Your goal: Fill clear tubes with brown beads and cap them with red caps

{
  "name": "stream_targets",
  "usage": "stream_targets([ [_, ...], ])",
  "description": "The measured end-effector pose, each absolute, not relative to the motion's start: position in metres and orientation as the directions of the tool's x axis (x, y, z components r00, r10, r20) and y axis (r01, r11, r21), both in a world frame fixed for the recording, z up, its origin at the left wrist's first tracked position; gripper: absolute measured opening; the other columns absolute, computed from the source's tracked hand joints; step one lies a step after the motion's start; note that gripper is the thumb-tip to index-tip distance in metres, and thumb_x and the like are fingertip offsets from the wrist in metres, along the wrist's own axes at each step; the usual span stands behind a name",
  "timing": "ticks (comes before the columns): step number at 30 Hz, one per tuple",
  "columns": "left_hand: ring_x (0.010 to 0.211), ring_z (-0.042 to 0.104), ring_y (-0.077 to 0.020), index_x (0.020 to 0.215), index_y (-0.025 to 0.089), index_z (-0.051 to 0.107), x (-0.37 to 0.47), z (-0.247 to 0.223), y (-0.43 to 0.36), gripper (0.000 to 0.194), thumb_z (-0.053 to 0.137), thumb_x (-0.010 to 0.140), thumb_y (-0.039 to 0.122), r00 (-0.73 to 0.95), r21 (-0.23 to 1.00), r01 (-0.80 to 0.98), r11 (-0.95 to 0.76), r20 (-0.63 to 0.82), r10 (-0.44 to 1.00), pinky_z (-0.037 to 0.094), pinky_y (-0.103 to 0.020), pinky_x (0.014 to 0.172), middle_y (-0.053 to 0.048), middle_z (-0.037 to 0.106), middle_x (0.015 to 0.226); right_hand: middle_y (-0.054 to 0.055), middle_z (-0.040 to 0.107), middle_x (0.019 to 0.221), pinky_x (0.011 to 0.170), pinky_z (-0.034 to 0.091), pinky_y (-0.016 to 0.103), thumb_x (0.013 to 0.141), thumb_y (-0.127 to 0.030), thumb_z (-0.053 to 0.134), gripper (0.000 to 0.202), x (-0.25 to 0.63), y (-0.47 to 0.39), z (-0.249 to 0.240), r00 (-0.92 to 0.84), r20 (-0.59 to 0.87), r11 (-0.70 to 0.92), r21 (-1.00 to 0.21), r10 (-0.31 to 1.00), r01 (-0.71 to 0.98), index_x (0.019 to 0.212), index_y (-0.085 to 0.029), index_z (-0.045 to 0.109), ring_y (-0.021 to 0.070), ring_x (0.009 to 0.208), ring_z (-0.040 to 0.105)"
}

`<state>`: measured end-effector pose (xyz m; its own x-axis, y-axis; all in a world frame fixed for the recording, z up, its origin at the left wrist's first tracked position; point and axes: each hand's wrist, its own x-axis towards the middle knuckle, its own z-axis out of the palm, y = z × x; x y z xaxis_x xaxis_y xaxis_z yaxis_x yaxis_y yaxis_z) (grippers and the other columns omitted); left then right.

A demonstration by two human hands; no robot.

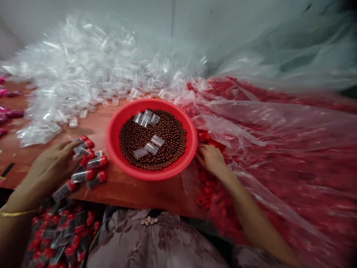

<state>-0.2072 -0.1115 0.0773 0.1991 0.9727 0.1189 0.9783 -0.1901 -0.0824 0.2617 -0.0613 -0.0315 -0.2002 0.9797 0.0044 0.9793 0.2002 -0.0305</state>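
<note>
My left hand (pixel 54 162) rests at the left beside a small heap of clear tubes with red caps (pixel 96 162), its fingers stretched and apart against the nearest ones. My right hand (pixel 213 158) is at the right rim of a red plastic bowl (pixel 150 175), over loose red caps (pixel 206 182). Its fingers are curled together, and whatever lies between them is hidden. Small brown beads (pixel 170 137) fill the bowl's bottom. On the beads lie several clear empty tubes (pixel 152 147) in two groups.
A large mound of clear tubes (pixel 83 70) covers the back of the reddish table (pixel 125 191). Clear plastic sheeting (pixel 251 115) lies over a mass of red caps at the right. More capped tubes (pixel 61 230) are piled below the table edge. Pink items (pixel 8 111) sit far left.
</note>
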Motion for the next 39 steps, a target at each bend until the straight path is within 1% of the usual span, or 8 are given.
stream_targets([
  [4, 0.092, 0.058, -0.0216, 0.110, 0.016, 0.058, -0.142, 0.093, -0.089, 0.031, 0.041, 0.090, 0.031, 0.444, -0.087, 0.895, -0.437, 0.089, 0.892, 0.042, -0.032, 0.081, -0.011, 0.065, 0.103, 0.003, 0.057, 0.060, 0.052, 0.036, 0.030, 0.080, -0.033, 0.049, 0.020, 0.267, -0.064, -0.019, 0.100, 0.052, -0.075, -0.358, 0.994, 0.931, 0.087, -0.018, 0.060, 0.0186, 0.053, 0.051],
  [9, 0.076, 0.056, -0.0164, 0.096, 0.021, 0.065, -0.083, 0.073, -0.040, 0.024, 0.044, 0.086, 0.016, 0.766, 0.073, 0.635, -0.769, -0.186, 0.615, 0.038, -0.027, 0.070, -0.007, 0.065, 0.084, -0.002, 0.051, 0.062, 0.050, 0.036, 0.026, 0.084, -0.036, 0.046, 0.018, 0.238, -0.075, 0.016, 0.099, 0.231, 0.155, -0.858, 0.968, 0.489, 0.090, -0.022, 0.056, 0.0129, 0.050, 0.045],
  [14, 0.067, 0.056, -0.0133, 0.081, 0.024, 0.067, -0.066, 0.041, 0.002, 0.020, 0.053, 0.079, 0.010, 0.896, 0.205, 0.411, -0.888, -0.271, 0.353, 0.037, -0.024, 0.065, -0.004, 0.065, 0.075, -0.002, 0.051, 0.063, 0.050, 0.035, 0.024, 0.084, -0.035, 0.050, 0.019, 0.183, -0.069, 0.038, -0.121, 0.285, 0.309, -0.889, 0.951, 0.336, 0.090, -0.021, 0.060, 0.0108, 0.054, 0.044],
  [18, 0.071, 0.059, -0.0143, 0.090, 0.020, 0.066, -0.067, 0.034, 0.006, 0.015, 0.055, 0.081, 0.026, 0.847, 0.152, 0.487, -0.860, -0.320, 0.424, 0.040, -0.023, 0.064, -0.007, 0.068, 0.085, -0.003, 0.048, 0.060, 0.046, 0.033, 0.021, 0.083, -0.032, 0.051, 0.017, 0.160, -0.054, 0.035, -0.238, 0.261, 0.324, -0.904, 0.935, 0.279, 0.085, -0.018, 0.060, 0.0082, 0.050, 0.041],
  [22, 0.057, 0.056, -0.0120, 0.080, 0.014, 0.065, -0.077, 0.040, 0.013, 0.026, 0.045, 0.086, 0.031, 0.488, 0.165, 0.855, -0.492, -0.574, 0.657, 0.041, -0.021, 0.057, -0.006, 0.068, 0.072, -0.005, 0.045, 0.056, 0.041, 0.030, 0.020, 0.083, -0.036, 0.051, 0.019, 0.159, -0.047, 0.031, -0.249, 0.099, 0.126, -0.987, 0.964, 0.096, 0.080, -0.019, 0.056, 0.0069, 0.044, 0.038],
  [25, 0.043, 0.050, -0.0109, 0.062, 0.012, 0.061, -0.079, 0.041, 0.030, 0.032, 0.048, 0.083, 0.032, 0.246, 0.174, 0.969, -0.174, -0.711, 0.659, 0.041, -0.022, 0.052, -0.004, 0.062, 0.054, -0.006, 0.046, 0.054, 0.040, 0.029, 0.020, 0.081, -0.040, 0.052, 0.021, 0.163, -0.046, 0.030, -0.238, 0.041, 0.037, -0.999, 0.970, -0.022, 0.081, -0.019, 0.055, 0.0066, 0.041, 0.038],
  [31, 0.037, 0.045, -0.0092, 0.058, 0.013, 0.059, -0.039, 0.021, 0.067, 0.025, 0.059, 0.076, 0.030, 0.302, 0.391, 0.919, -0.042, -0.633, 0.713, 0.038, -0.022, 0.046, 0.000, 0.057, 0.048, -0.005, 0.047, 0.056, 0.041, 0.030, 0.020, 0.081, -0.042, 0.054, 0.024, 0.165, -0.045, 0.028, -0.268, 0.028, 0.018, -0.999, 0.963, -0.041, 0.080, -0.018, 0.057, 0.0062, 0.043, 0.039],
  [39, 0.049, 0.051, -0.0084, 0.095, 0.012, 0.062, 0.003, -0.006, 0.077, 0.025, 0.055, 0.082, 0.032, 0.385, 0.674, 0.739, -0.001, -0.421, 0.821, 0.042, -0.019, 0.052, 0.001, 0.063, 0.067, -0.005, 0.048, 0.053, 0.041, 0.030, 0.020, 0.080, -0.043, 0.056, 0.024, 0.167, -0.046, 0.026, -0.212, 0.028, 0.002, -0.993, 0.977, -0.122, 0.080, -0.018, 0.059, 0.0071, 0.043, 0.040],
])
